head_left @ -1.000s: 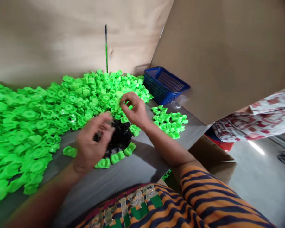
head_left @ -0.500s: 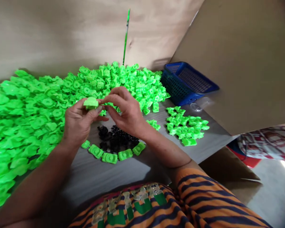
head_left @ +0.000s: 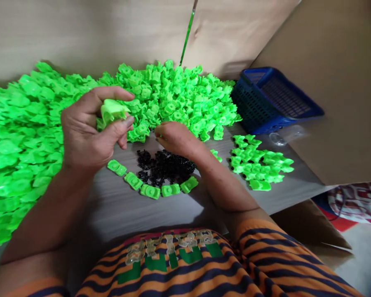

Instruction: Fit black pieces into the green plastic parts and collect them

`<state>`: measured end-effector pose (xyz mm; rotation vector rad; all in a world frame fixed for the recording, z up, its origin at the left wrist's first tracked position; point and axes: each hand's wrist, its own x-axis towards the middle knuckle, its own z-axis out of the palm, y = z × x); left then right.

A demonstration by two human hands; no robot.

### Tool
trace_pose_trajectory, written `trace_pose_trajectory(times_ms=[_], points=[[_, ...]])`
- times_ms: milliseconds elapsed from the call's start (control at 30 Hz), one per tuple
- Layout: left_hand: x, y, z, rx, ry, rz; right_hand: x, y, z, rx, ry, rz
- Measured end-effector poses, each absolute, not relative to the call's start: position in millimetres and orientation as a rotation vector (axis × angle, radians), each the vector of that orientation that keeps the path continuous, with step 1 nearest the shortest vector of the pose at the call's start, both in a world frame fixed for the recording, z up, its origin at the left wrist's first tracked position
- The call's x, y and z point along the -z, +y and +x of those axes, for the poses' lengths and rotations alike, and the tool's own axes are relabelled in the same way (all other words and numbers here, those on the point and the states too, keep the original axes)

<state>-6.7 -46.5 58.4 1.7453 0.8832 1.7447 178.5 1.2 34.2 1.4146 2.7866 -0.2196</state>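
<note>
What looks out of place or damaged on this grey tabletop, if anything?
Only a clear plastic container, seemingly on its side beside the blue perforated plastic basket, looks slightly odd: it matches neither the heaped bright-green plastic pieces nor the small black plastic parts. I see no obvious damage.

Bench [head_left: 126,208]: heap of pieces [head_left: 27,132] along back edge and left side | basket [head_left: 253,105] at back right corner | cluster of pieces [head_left: 259,161] before basket, toward right edge | small-parts pile [head_left: 167,168] mid-bench | arc of five pieces [head_left: 150,191] between pile and near edge | panel [head_left: 334,90] along right edge | carton [head_left: 299,225] below near right corner
</note>
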Motion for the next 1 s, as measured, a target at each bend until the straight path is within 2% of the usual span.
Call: trace_pose_trajectory(times_ms=[133, 467, 833, 1000], points=[[-51.4, -35.8, -14.0, -1.801, 1.12, 1.868, -15.5, 0.6, 163.0, 0.333, 2.698, 1.229], [-36.7, -28.9, -10.8, -1.691, 0.894, 1.53, 11.8, 7.3, 158.2, 0.494, 2.813, 1.14], [-46.5, -34.7, -3.8, -1.623, 0.894, 1.36, 9.9, 12.1, 160.0, 0.426, 2.721, 1.167], [-42.3, -29.0, -3.4, -1.56, 0.905, 1.277, 14.3, 22.1, 168.2, 0.72, 2.857, 1.246]])
